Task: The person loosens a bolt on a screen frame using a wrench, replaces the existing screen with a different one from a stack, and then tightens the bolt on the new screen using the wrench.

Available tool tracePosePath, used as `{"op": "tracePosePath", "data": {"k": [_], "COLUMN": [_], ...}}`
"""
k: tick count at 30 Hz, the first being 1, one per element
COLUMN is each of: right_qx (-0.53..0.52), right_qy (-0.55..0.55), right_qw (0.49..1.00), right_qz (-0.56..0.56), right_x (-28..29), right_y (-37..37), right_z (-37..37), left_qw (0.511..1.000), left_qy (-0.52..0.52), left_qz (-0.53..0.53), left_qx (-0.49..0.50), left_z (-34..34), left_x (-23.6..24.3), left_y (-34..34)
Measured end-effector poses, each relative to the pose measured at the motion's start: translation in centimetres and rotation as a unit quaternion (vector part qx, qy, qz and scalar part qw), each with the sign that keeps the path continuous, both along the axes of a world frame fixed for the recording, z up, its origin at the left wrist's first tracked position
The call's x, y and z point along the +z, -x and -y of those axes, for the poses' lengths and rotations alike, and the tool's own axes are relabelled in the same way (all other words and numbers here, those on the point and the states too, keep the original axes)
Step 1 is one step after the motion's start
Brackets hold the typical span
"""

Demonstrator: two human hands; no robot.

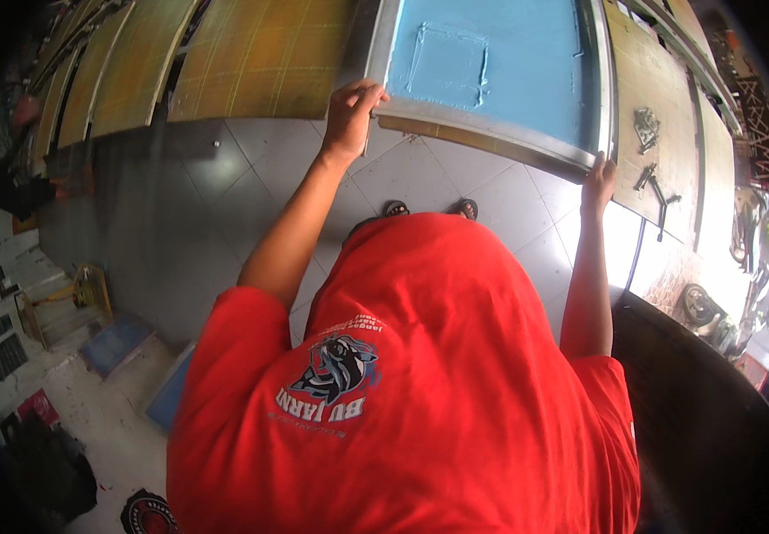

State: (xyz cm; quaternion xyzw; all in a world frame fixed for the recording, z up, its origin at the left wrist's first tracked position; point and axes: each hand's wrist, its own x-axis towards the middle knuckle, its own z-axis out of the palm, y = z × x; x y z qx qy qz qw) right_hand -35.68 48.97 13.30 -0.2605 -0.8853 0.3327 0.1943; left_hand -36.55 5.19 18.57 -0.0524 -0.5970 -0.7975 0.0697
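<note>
A screen printing frame [500, 133] with metal edges and blue mesh [527, 62] spans the top middle of the head view. A square outline of thick blue paste stands out on the mesh. My left hand [351, 116] is closed around the frame's near left corner, thumb and fingers over the metal edge. At the near right corner, my right hand [599, 184] grips the edge, its fingers partly hidden. Below the near edge shows a strip of tan board [455, 142]. The frame's far end runs out of view.
Yellow-tan boards [264, 62] line the left, and pale boards [669, 133] the right, where dark metal clamp parts [663, 198] lie. Grey tiles [197, 214] cover the floor. A person [15, 189] is at far left. Blue-meshed frames [117, 345] rest lower left; a dark surface [687, 400] stands lower right.
</note>
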Motion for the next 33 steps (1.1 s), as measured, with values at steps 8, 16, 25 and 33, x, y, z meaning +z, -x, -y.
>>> {"op": "tracePosePath", "data": {"k": [8,16,25,33], "right_qx": [-0.008,-0.021,-0.05,-0.067], "right_qy": [0.264,0.186,-0.005,0.04], "right_qw": [0.964,0.982,0.998,0.996], "right_qz": [0.04,-0.013,0.033,0.052], "right_x": [1.0,0.2,-0.4,1.5], "right_y": [1.2,1.3,1.7,1.3], "right_z": [-1.2,-0.9,-0.6,1.1], "left_qw": [0.98,0.993,0.996,0.999], "left_qy": [0.092,0.098,0.086,0.028], "left_qz": [-0.001,-0.029,-0.015,0.001], "left_qx": [-0.178,-0.053,-0.01,0.039], "left_z": [1.6,0.3,-0.3,-0.9], "left_x": [1.0,0.8,0.8,0.0], "left_y": [2.0,1.8,0.5,1.0]}}
